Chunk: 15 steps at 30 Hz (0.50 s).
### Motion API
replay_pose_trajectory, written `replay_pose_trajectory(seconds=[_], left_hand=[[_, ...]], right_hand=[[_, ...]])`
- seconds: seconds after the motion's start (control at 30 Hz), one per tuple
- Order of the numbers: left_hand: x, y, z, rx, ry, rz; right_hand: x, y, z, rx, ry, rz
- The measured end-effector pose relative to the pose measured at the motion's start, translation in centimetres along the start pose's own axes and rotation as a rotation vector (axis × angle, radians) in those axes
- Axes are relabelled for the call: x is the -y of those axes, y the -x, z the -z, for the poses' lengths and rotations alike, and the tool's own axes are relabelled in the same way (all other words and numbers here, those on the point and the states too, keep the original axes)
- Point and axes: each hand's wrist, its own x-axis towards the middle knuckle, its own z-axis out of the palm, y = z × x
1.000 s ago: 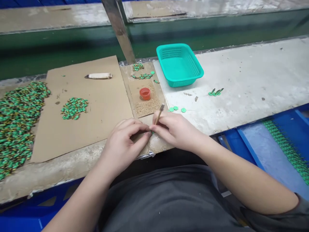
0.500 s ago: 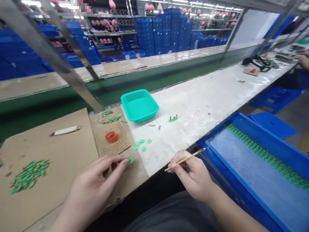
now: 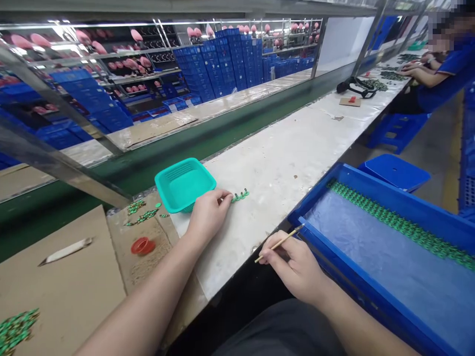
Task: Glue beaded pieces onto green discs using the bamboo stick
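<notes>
My left hand (image 3: 211, 211) reaches over the white tabletop with thumb and finger pinched on a small green disc at the left end of a short row. Several green discs with dark upright stems (image 3: 243, 193) stand in that row, right of a turquoise plastic basket (image 3: 185, 184). Most of the pinched disc is hidden by the fingertips. My right hand (image 3: 291, 262) is closed around a thin brush (image 3: 280, 243) with a pale wooden handle, its tip pointing up and right near the corner of a blue crate.
The blue crate (image 3: 356, 257) at right holds packed rows of green pieces (image 3: 389, 222). Cardboard (image 3: 74, 282) at left carries a whitish wrapped tool (image 3: 67, 251), a red cup (image 3: 142, 245) and green piles (image 3: 17, 329). A co-worker (image 3: 434, 79) sits far right, beyond blue stools (image 3: 395, 170).
My left hand has moved right and away from me, from the cardboard's edge to the row of stemmed discs. My right hand keeps the brush. The view has turned right.
</notes>
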Motion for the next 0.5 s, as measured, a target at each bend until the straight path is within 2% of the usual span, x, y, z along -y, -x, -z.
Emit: replay_pose_trajectory(seconds=[0.07,0.13,0.23,0.33,0.4,0.5], left_hand=[[-0.2,0.2,0.2,0.003,0.002,0.021],[-0.2,0.8,1.4,-0.009,-0.011,0.057],[0.1,3.0,4.8,0.014,-0.054,0.111],[0.9,5.7,8.0,0.133,-0.093,0.113],[1.4,7.3,8.6,0.185,-0.109,0.097],[1.1,9.3,7.8,0.188,-0.129,0.102]], right_hand=[[-0.1,0.0,0.4,0.000,0.015,-0.006],[-0.2,0.0,0.8,-0.010,0.039,-0.004],[-0.1,0.2,1.2,-0.033,0.078,-0.025],[0.2,0.0,1.4,-0.012,0.112,-0.079],[0.4,-0.1,1.3,0.013,0.127,-0.093],[1.1,0.2,0.9,0.048,0.149,-0.081]])
